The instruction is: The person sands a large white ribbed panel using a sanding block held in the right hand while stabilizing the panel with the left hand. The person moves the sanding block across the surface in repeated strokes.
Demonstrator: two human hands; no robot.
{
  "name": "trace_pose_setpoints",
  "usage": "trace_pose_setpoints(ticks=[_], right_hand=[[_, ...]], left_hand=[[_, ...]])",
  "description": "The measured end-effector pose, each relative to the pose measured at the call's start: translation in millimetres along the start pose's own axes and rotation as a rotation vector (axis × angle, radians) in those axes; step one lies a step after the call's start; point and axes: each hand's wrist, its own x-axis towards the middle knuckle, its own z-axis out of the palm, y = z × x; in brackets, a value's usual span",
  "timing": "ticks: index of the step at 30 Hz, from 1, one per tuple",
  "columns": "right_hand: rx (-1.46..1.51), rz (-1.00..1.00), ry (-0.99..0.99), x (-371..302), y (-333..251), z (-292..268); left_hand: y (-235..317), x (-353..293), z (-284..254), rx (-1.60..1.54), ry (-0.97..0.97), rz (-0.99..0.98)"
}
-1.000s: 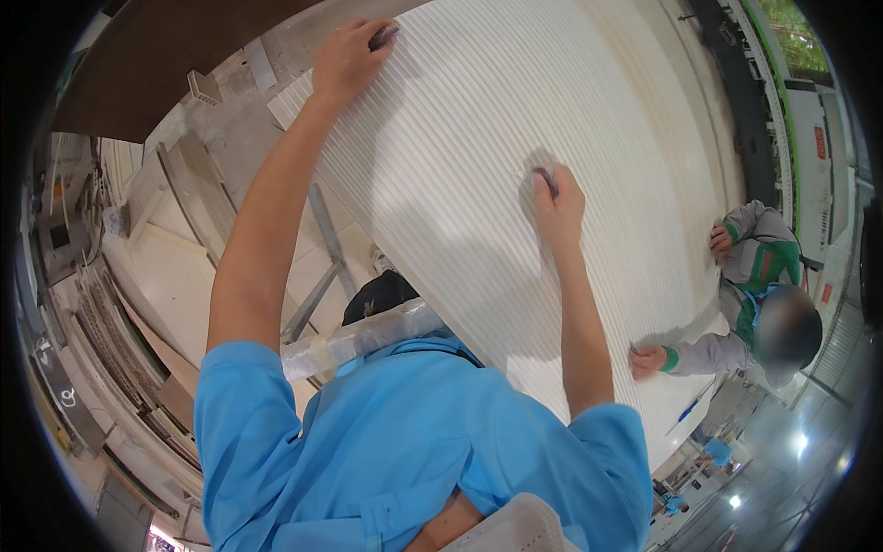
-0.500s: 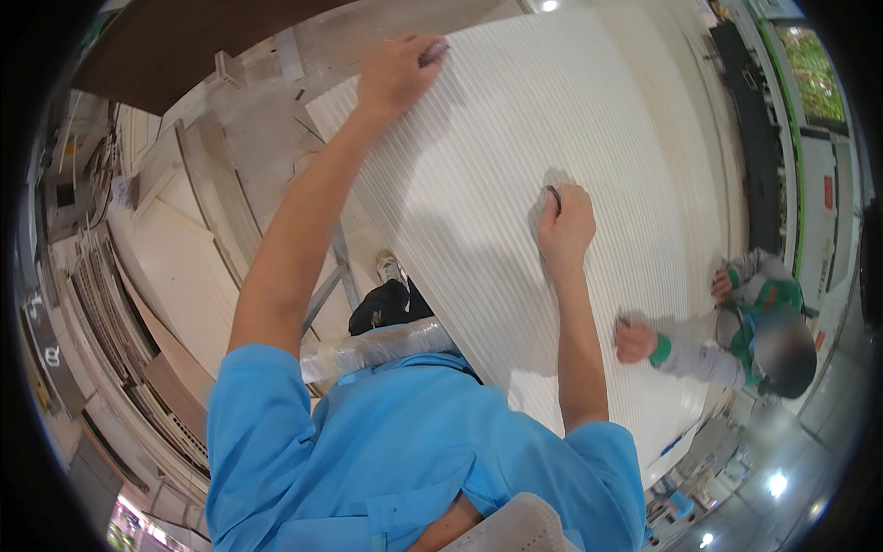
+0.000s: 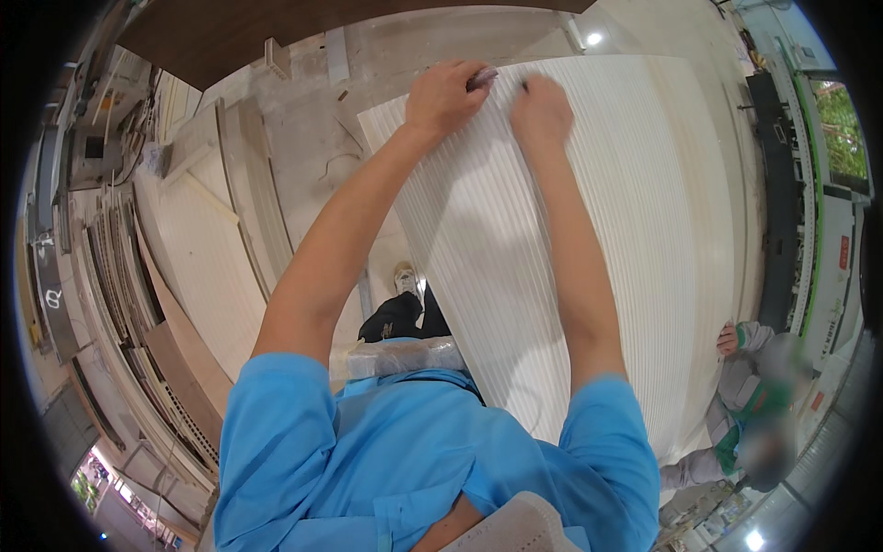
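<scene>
A large white panel with fine parallel ribs (image 3: pixel 635 230) lies in front of me. My left hand (image 3: pixel 446 99) is closed round a small purplish-grey pad (image 3: pixel 482 79) that looks folded, near the panel's far left edge. Close beside it on the right, my right hand (image 3: pixel 543 112) is curled over the ribs and smeared by motion. A small dark tip shows at its fingers; the rest of what it holds is hidden. Both forearms reach across the panel.
A co-worker in grey and green (image 3: pixel 759 396) stands at the panel's right side, one hand at its edge. Stacked boards and strips (image 3: pixel 138 304) fill the left. A dark brown board (image 3: pixel 303 28) is at the far left, and a long black machine rail (image 3: pixel 771 184) runs along the right.
My right hand has moved far up the panel to beside my left hand. The view has shifted, and the co-worker's near hand has drawn back from the panel's surface.
</scene>
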Motion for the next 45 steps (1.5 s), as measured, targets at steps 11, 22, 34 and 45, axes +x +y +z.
trace_pose_setpoints(ticks=[11,22,34,45], right_hand=[[0.066,0.031,0.027,29,-8,14],[-0.001,-0.010,0.063,-209,112,-93],[0.129,0.392,0.098,-322,139,-156],[0.003,0.252,0.123,-296,106,-160]], left_hand=[[-2,27,3,-0.023,-0.030,-0.117],[-1,12,36,0.241,-0.178,0.413],[22,-1,34,0.187,-0.217,0.328],[40,-32,16,0.088,-0.138,0.336]])
